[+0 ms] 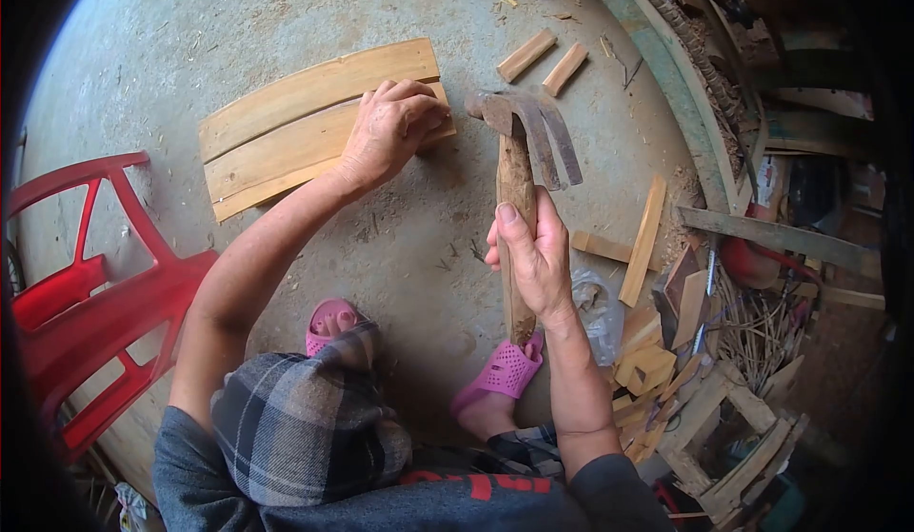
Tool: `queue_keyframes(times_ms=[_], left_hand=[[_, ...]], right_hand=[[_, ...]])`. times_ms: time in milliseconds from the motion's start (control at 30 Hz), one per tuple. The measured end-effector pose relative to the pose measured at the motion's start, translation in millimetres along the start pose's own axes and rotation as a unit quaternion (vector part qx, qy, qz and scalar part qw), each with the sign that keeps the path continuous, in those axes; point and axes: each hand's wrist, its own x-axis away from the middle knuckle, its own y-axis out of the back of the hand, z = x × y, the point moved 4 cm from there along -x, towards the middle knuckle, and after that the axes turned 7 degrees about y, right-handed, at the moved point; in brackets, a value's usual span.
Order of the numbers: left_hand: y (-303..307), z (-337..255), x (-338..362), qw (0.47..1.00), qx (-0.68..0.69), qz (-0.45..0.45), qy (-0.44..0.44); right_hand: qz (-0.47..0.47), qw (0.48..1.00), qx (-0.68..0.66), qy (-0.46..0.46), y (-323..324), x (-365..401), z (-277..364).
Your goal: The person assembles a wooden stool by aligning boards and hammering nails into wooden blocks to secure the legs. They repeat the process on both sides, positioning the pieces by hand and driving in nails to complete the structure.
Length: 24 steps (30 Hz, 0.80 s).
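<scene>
With fingers of the right hand [538, 264], gripping the hammer [515, 182] by its handle, right of frame centre; with left hand [395, 128], fingers bent, reaching to wooden planks [295, 147], upper left; cannot tell if pinching something.

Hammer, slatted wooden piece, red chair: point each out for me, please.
Hammer [515, 172]: head view, on the upper handle below its head.
Slatted wooden piece [290, 148]: head view, on its bare top face.
Red chair [133, 296]: head view, on its broad band.
</scene>
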Motion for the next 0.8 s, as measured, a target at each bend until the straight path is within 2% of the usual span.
queue_keyframes(times_ms=[67, 167, 200, 267, 533, 800], left_hand=[[3, 4, 3, 0.999, 0.048, 0.011, 0.007], [16, 6, 12, 0.980, 0.155, 0.007, 0.126], [16, 4, 15, 0.980, 0.154, 0.006, 0.126], [13, -9, 22, 0.999, -0.009, -0.028, 0.036], [-15, -22, 13, 0.968, -0.245, -0.022, 0.044], [-20, -18, 19, 0.963, -0.267, -0.042, -0.010]], right_hand=[[-0.004, 1.000, -0.003, -0.011, 2, 1, -10], [-0.011, 1.000, -0.010, -0.024, 4, 4, -18], [-0.015, 0.999, -0.012, -0.026, 4, 4, -19], [-0.015, 0.999, -0.009, -0.038, 4, 4, -19], [-0.011, 0.999, -0.023, -0.045, 0, 1, -22], [-0.002, 0.998, -0.027, -0.060, -4, -3, -22]])
